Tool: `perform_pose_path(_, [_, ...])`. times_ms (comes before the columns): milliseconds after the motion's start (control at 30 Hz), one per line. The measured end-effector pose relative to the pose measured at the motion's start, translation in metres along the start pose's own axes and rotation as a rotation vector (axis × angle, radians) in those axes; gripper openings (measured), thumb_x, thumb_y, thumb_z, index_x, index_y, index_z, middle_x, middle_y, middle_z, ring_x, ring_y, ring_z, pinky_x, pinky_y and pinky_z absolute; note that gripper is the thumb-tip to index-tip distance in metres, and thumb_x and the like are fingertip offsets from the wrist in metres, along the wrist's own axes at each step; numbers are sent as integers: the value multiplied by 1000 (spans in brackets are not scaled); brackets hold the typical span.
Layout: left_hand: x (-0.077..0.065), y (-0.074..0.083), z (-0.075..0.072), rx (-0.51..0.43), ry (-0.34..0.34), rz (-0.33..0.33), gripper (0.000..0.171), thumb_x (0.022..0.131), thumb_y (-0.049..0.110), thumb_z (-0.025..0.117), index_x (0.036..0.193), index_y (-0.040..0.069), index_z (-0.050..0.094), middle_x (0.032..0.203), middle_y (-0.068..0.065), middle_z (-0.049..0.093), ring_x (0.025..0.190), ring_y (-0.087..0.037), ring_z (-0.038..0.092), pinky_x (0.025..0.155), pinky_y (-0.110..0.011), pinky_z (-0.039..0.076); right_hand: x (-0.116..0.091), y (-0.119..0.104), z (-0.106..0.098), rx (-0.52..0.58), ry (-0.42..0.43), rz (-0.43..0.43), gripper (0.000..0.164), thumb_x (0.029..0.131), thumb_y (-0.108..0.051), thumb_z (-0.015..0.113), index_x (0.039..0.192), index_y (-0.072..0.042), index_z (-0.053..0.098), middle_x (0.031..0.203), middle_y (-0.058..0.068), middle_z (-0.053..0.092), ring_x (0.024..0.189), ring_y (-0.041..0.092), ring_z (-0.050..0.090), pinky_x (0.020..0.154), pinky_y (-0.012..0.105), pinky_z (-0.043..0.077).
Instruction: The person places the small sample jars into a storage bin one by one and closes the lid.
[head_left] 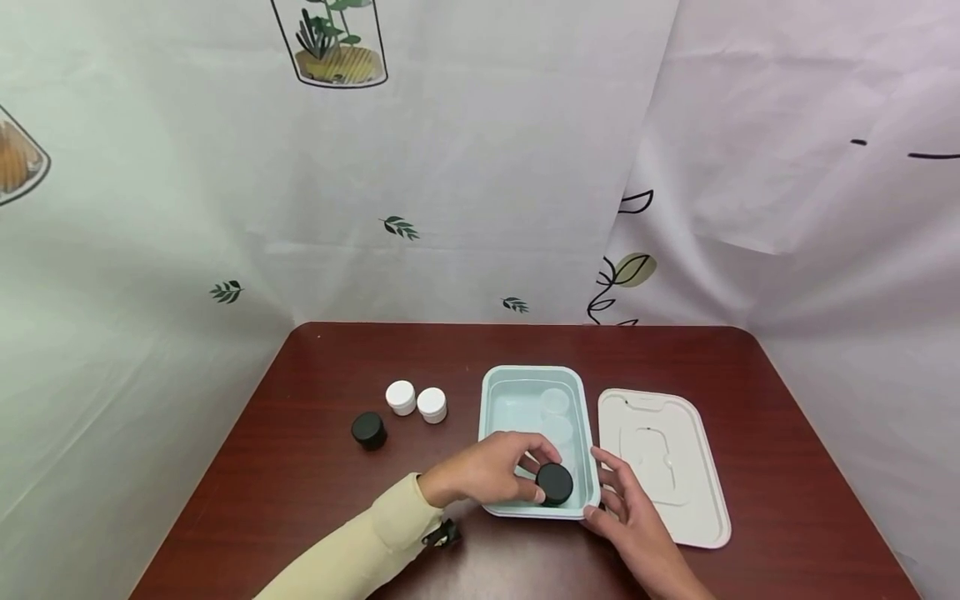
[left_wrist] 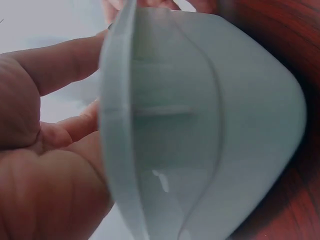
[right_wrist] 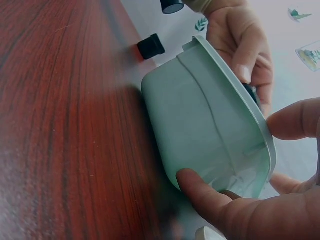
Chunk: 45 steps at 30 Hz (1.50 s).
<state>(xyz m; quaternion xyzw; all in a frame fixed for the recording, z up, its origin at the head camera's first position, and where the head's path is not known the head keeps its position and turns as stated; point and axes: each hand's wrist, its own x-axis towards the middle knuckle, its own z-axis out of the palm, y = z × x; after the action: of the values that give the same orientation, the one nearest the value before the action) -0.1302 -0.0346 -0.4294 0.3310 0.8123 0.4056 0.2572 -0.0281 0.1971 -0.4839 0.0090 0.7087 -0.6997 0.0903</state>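
Observation:
A pale blue plastic container (head_left: 532, 372) stands uncovered on the table. My left hand (head_left: 495, 467) reaches over its near left side and holds a round black jar (head_left: 556, 480) between thumb and fingers, inside the near right part. Two whitish round pieces, one (head_left: 555, 402) behind the other (head_left: 557, 430), lie deeper in the container. Around the near right corner, my right hand (head_left: 630, 517) grips the container, with thumb and fingers on its rim and outer wall. In the left wrist view the container's wall (left_wrist: 175, 125) hides the jar.
Left of the container stand two small white jars (head_left: 401, 397) (head_left: 432, 405) and another black jar (head_left: 369, 430). A white lid (head_left: 693, 467) lies flat at the right. The reddish-brown table (head_left: 315, 508) ends at a white patterned cloth (head_left: 480, 167) behind.

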Motion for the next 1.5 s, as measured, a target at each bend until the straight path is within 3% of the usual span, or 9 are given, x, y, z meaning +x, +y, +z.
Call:
perform_pose_path(233, [6,2,4,60,-30,-30,37,85,-1,84,117,13,71,101,6,73,95,1,70,90,-19,54,0,0,-1,-3,11,11,73,97,1,65,160,-20,35,154,23,45,127,9,63,92,26,59])
perform_pose_path(367, [11,4,8,125,-35,-17,38,84,-1,85,117,11,72,100,4,73,96,0,70,91,-18,54,0,0,-1,-9,11,10,73,97,1,66,160,-20,35,155,23,45,126,5,63,92,26,59])
perform_pose_path(567, [15,5,16,286,-9,11,42,81,2,87,119,14,74,96,5,72,95,-1,65,88,-16,50,0,0,-2,-7,4,2,73,97,1,65,160,-19,35,154,24,45,124,3,64,92,26,59])
perform_pose_path(767, [18,5,23,352,23,15,41,82,6,88,119,18,76,88,6,73,86,-3,63,81,-15,48,0,0,-2,-1,2,3,74,97,1,65,161,-19,34,154,24,45,126,4,63,92,26,59])
perform_pose_path(1033, [17,4,29,377,77,2,46,77,4,90,118,19,76,83,7,73,78,0,56,74,-15,45,0,1,-2,0,13,-5,73,97,1,65,161,-20,35,155,24,46,126,2,62,92,26,59])
perform_pose_path(1267, [14,6,24,361,89,-3,44,80,4,87,120,18,75,84,6,70,75,1,54,74,-15,46,0,1,0,-11,8,-22,72,97,1,65,161,-16,34,154,26,46,125,2,63,92,26,60])
perform_pose_path(1400, [9,8,16,288,128,4,43,82,4,87,121,16,74,88,4,69,76,2,56,75,-15,48,-1,0,0,-12,15,-18,72,97,1,65,160,-17,35,154,25,46,124,3,63,91,27,60])
perform_pose_path(1500, [3,8,7,179,166,10,42,83,3,86,122,14,74,94,0,71,83,-1,66,79,-17,52,-2,0,2,-10,30,-25,71,97,2,65,159,-16,37,152,24,48,123,5,64,89,27,60])
